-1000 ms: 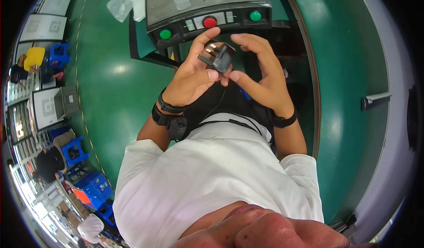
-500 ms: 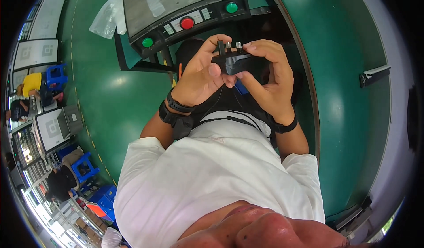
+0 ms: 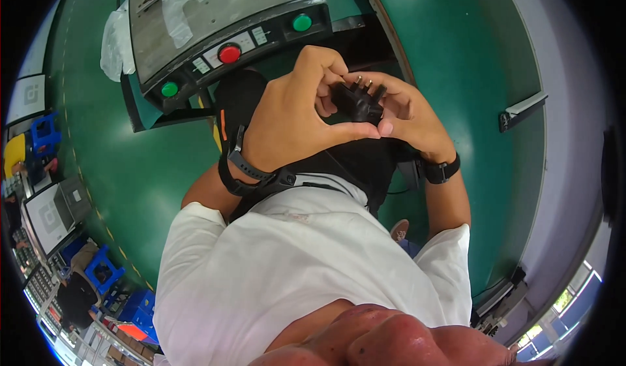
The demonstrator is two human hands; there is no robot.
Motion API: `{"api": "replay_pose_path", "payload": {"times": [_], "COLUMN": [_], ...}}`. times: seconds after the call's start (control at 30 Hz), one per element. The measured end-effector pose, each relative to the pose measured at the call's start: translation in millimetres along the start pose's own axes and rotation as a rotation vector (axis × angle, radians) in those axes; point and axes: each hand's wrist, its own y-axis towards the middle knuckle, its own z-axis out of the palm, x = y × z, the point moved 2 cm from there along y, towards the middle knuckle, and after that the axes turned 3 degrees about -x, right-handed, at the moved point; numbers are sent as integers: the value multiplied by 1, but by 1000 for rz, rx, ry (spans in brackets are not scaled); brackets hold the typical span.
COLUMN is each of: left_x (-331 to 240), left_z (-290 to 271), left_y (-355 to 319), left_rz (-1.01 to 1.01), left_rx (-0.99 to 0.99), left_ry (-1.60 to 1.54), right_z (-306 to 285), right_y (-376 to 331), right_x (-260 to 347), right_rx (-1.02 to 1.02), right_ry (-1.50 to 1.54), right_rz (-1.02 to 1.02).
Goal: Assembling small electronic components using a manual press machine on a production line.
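Observation:
Between both hands, in front of my body, is a black three-pin power plug adapter [image 3: 360,105], its metal-tipped pins pointing up and away from me. My left hand [image 3: 306,105] grips its left side, with the thumb stretched along the near edge and the other fingers curled behind. On the right side my right hand [image 3: 412,115] holds it, thumb at the near corner and fingers bent round the far side. The two thumb tips almost meet below the adapter. Part of its underside is hidden by my fingers.
Ahead stands a metal-topped machine [image 3: 215,20] with a red button [image 3: 229,53] and green buttons [image 3: 302,22] on its front panel. Clear plastic bags [image 3: 117,46] lie on and beside it. Blue stools [image 3: 104,268] and seated people are at the left.
The adapter has been turned in my hands and its pins now slant differently. My left hand has rolled over, showing its back. The machine has shifted left in view.

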Motion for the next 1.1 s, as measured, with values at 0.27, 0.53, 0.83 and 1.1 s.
{"api": "replay_pose_path", "payload": {"times": [0.27,0.53,0.83,1.1], "left_x": [14,40,72,160], "left_z": [4,-55,-204,-236], "left_y": [34,20,48,148], "left_rz": [-133,-310,-178,87], "left_rx": [47,-99,-366,-248], "left_ry": [37,221,708,773], "right_z": [-82,-367,-532,-448], "right_y": [40,47,-1,-14], "right_x": [13,87,45,58], "right_rx": [-25,-1031,-1307,-1530], "right_ry": [-117,-1068,-1333,-1458], "right_rz": [139,-132,243,269]}}
